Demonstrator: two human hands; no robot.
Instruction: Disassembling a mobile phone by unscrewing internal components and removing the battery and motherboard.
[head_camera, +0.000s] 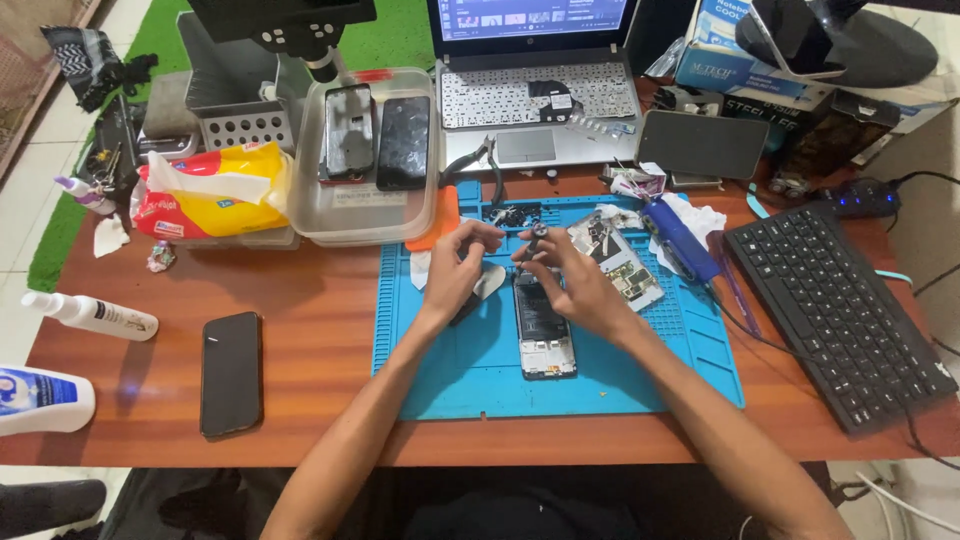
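An opened phone (543, 330) lies lengthwise on the blue work mat (470, 370), its insides showing. My right hand (572, 282) hovers over its top end and pinches a small dark tool or part (537, 237) at the fingertips. My left hand (457, 268) is just left of the phone, fingers curled toward that same small piece; whether it grips it I cannot tell. A white and grey piece (488, 283) lies on the mat under my left hand.
A phone frame with circuit board (617, 262) and a blue electric tool (680, 240) lie right of my hands. A black keyboard (835, 310) sits far right, a dark phone (230, 372) left, a clear tray with two phones (365, 160) and a laptop (535, 90) behind.
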